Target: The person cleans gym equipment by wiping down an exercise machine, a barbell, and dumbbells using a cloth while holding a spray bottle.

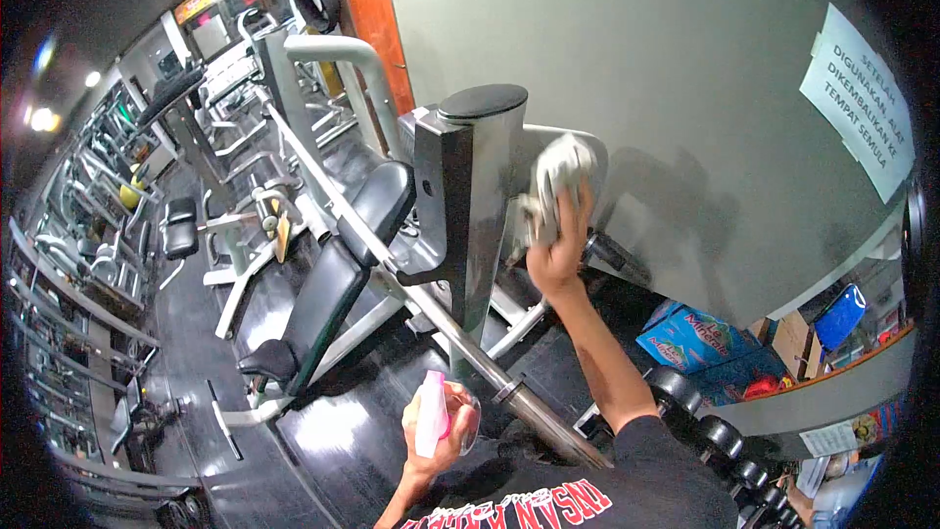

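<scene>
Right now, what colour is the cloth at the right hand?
Off-white; the cloth shows best in the head view.

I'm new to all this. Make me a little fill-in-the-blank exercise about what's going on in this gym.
The right hand holds a pale ____.
The left hand holds a spray bottle with a head colored white and ____.
The bench padding is ____ in color.
The paper sign is on the ____.

Missing words: cloth; pink; black; wall.
</scene>
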Demonstrator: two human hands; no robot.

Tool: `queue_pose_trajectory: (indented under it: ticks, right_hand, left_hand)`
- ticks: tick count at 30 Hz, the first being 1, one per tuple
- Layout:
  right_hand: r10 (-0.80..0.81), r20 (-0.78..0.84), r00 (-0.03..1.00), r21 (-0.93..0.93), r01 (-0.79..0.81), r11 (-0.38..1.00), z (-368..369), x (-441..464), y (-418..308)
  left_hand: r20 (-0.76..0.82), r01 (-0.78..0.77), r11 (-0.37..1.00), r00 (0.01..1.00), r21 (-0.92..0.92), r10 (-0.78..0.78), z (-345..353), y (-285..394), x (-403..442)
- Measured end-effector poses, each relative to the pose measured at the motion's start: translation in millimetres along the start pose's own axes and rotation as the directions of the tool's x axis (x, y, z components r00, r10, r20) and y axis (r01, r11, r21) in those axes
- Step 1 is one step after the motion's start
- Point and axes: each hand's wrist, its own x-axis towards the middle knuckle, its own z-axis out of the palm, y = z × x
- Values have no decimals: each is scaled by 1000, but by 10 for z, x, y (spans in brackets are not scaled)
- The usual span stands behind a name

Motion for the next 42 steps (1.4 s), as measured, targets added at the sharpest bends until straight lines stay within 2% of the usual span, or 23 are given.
queue_pose_trajectory:
  ticks: [2,3,4,6,9,12,14,16,18,20,22,24,25,26,28,30,33,35,36,38,40,41,42]
  right_hand:
    - [41,215,976,20,-46,999,77,453,-156]
    - [68,250,966,6,-72,997,223,415,-129]
    - [70,246,967,2,-73,997,336,246,-56]
    - [-2,122,993,-51,9,999,494,-227,90]
    - [142,273,951,-34,-138,990,452,-1128,176]
    - [76,365,928,-40,-65,997,240,-1728,348]
    - [87,579,811,24,-124,992,20,-1812,388]
    - [45,631,775,88,-128,988,-158,-1588,512]
    - [111,534,838,28,-149,988,-233,-1221,467]
    - [77,316,946,9,-84,996,-177,-884,500]
    - [-19,-89,996,16,20,1000,3,-330,300]
    - [47,0,999,29,-47,998,122,-24,240]
    - [37,139,990,3,-38,999,200,48,201]
    - [37,141,989,11,-39,999,282,-45,196]
    - [39,118,992,-86,-29,996,419,-409,255]
    - [40,172,984,-12,-39,999,397,-824,255]
    - [105,224,969,50,-119,992,367,-1676,309]
    - [198,424,884,40,-236,971,205,-2051,383]
    - [204,418,885,37,-241,970,117,-2067,475]
    - [296,330,896,192,-371,909,-8,-1799,600]
    - [354,142,924,84,-368,926,-90,-1293,546]
    - [344,81,935,121,-352,928,-113,-983,482]
    - [338,23,941,155,-337,929,-117,-696,410]
  left_hand:
    - [23,-12,1000,1000,8,12,-27,-12,30]
    - [6,-14,997,1000,-76,14,-36,-10,32]
    - [-9,-15,987,1000,-157,14,-71,-11,28]
    - [15,-24,994,1000,-104,25,-179,-39,35]
    - [61,-117,993,991,22,115,-249,61,82]
    - [84,-157,987,985,43,153,-250,-29,89]
    - [87,-149,989,985,-9,150,-211,-37,83]
    - [75,-152,987,985,-59,156,-155,15,125]
    - [28,-138,990,990,-23,139,-120,104,129]
    - [0,-89,994,996,-65,89,-84,33,114]
    - [-27,-46,993,999,-106,43,-49,-6,121]
    - [-31,-55,998,998,21,55,-17,21,96]
    - [-39,-50,998,998,24,51,2,-1,73]
    - [-71,-51,999,996,17,52,18,-36,56]
    - [-105,-58,998,993,13,59,41,-82,29]
    - [-135,9,1000,991,-9,-10,69,-122,4]
    - [-152,-17,1000,988,-13,15,83,-178,-44]
    - [-137,30,996,990,-81,-41,115,-92,-58]
    - [-125,60,986,989,-156,-80,130,-58,-48]
    - [-91,30,992,995,-122,-42,105,-158,-73]
    - [-10,-54,994,998,98,55,91,-165,-79]
    - [-14,38,997,999,-60,-39,146,-42,-83]
    - [-12,43,998,999,-55,-44,168,-2,-78]
